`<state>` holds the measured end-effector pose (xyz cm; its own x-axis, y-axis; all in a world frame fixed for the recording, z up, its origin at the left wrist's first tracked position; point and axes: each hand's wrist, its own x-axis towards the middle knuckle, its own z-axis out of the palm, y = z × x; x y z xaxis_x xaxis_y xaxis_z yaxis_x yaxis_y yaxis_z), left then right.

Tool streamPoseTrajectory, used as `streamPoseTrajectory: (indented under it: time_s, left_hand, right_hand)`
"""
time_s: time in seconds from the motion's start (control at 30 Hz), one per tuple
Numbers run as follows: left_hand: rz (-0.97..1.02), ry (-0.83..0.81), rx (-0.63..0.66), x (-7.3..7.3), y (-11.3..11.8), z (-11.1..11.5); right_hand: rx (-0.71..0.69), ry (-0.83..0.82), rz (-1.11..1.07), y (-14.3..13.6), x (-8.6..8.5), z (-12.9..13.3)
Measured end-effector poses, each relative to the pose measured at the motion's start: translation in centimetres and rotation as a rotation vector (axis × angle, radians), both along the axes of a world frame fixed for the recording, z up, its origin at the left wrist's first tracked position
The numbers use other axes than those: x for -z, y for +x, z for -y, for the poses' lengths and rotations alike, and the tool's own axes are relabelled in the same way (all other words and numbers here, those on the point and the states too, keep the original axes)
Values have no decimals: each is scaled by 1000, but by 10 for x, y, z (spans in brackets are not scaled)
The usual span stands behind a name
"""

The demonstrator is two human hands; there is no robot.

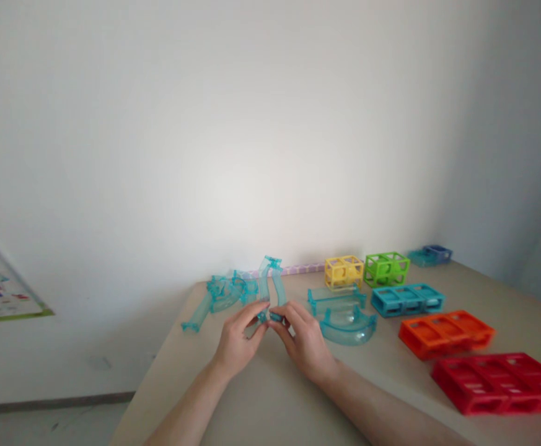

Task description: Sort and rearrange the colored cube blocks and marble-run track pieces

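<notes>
Two translucent teal track pieces stand side by side at the table's middle, their far ends close together. My left hand [240, 336] pinches the near end of the left track piece [264, 279]. The near end of the right track piece [278, 286] is between the fingers of my right hand [300, 337]. My fingertips almost meet and hide part of both ends. Whether the two pieces are joined at the far end cannot be made out.
More teal pieces [224, 294] lie left. Right of my hands are a straight piece [338, 301], a curved piece [348, 331], and yellow [343, 272], green [386, 269], blue [408, 300], orange [447, 334] and red [502, 383] frame blocks. A wall stands behind the table [270, 396].
</notes>
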<state>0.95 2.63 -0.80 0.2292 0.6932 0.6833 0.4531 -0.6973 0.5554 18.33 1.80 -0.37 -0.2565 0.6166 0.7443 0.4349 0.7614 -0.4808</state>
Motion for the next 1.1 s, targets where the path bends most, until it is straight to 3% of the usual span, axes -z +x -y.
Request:
streamPoseTrajectory:
  time_s: [0.43, 0.87, 1.0, 1.1]
  left_hand:
    - [6, -19, 81, 5, 0, -1]
    - [-60, 90, 22, -2, 3, 3]
    - [2, 60, 14, -3, 4, 3]
    - [86, -5, -19, -1, 4, 2]
  right_hand:
    - [20, 2, 31, 0, -1, 1]
    - [-5, 29, 52, 0, -5, 4]
    - [-52, 1, 4, 0, -2, 5]
    - [-13, -33, -74, -1, 1, 5]
